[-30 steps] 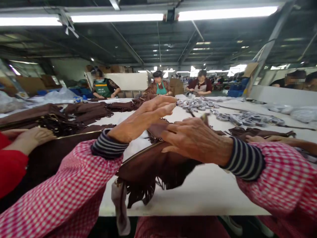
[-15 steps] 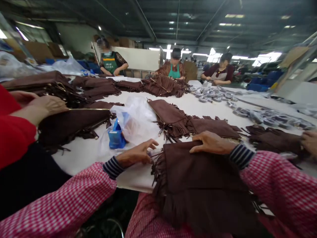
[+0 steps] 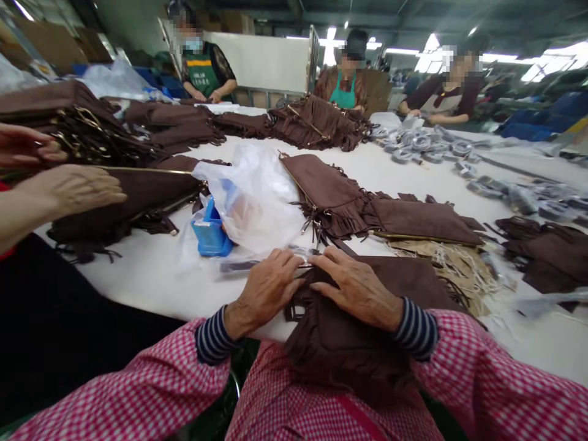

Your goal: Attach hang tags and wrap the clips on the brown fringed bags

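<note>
A dark brown fringed bag point(image 3: 404, 275) lies over the near edge of the white table point(image 3: 151, 275), its front part hanging over my lap. At its far left corner my left hand point(image 3: 271, 286) is closed, thumb and fingers pinching the edge. Opposite it, my right hand point(image 3: 358, 286) grips the same corner, with the thumb on the near side and the fingers over the top edge. The fingertips of both hands nearly meet. Exactly what lies between them is partly hidden.
Beyond my hands are a clear plastic bag point(image 3: 257, 208), a blue box point(image 3: 211, 229) and more brown fringed bags point(image 3: 321, 184). Grey rolled straps point(image 3: 427, 144) lie at the right. A co-worker's hands point(image 3: 73, 190) hold a brown bag at the left. Several people sit across the table.
My left hand has moved right onto the bag's corner. My right hand has shifted left along the edge to meet it. The view has tilted down.
</note>
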`<state>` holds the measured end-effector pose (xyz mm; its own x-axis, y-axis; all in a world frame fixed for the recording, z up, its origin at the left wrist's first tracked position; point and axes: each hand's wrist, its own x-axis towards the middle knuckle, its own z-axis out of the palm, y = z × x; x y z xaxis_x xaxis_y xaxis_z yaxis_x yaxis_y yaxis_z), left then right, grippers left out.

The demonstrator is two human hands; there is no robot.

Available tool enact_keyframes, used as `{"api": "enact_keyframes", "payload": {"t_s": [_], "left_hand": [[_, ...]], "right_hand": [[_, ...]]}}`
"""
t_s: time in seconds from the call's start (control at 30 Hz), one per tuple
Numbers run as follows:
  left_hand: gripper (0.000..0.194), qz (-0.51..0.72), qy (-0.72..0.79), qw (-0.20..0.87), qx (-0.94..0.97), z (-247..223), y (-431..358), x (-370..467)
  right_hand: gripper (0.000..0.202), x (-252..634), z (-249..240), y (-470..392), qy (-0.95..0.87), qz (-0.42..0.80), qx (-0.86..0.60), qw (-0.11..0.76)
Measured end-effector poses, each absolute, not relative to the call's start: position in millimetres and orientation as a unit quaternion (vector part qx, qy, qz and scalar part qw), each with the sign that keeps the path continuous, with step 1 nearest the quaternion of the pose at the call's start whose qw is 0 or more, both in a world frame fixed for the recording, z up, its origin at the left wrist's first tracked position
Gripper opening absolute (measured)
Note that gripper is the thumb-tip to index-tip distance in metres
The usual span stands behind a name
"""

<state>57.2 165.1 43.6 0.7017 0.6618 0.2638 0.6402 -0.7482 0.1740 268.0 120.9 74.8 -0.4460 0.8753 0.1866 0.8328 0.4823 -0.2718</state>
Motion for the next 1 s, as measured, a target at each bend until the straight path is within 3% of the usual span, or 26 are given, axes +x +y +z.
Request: {"api": "enact_keyframes", "payload": {"t_s": [0.17,0.3,0.43,0.5,0.57,0.63,0.8,1.0], "left_hand": [[0.019,0.117,0.369,0.027,0.922,33.2,160.7,57.1],[0.018,0.133,0.3,0.164,0.93,38.7,151.7,51.9],[0.03,0.154,0.378,0.275,0.87,44.3,149.7,52.4],[0.038,0.163,0.435,0.258,0.847,44.4,151.7,56.3],[0.039,0.169,0.485,0.203,0.833,42.7,152.6,61.4],[0.031,0.181,0.507,0.158,0.828,39.7,150.5,66.7],[0.015,0.185,0.447,0.131,0.866,28.4,140.3,76.8],[0.026,0.251,0.419,0.232,0.842,19.0,151.9,76.2]], "right_hand": [[0.016,260.2,60.2,119.9,-0.841,0.068,-0.514,0.155],[0.015,272.0,67.5,115.0,-0.858,0.14,-0.461,0.178],[0.028,283.1,76.0,125.8,-0.816,0.28,-0.445,0.241],[0.033,283.7,76.0,135.8,-0.795,0.283,-0.462,0.272],[0.024,280.6,72.8,143.7,-0.786,0.249,-0.482,0.296],[0.007,275.4,67.7,146.7,-0.79,0.213,-0.496,0.289],[0.012,266.1,57.0,140.7,-0.808,0.156,-0.515,0.238],[0.011,280.5,63.3,132.8,-0.804,0.179,-0.5,0.266]]}}
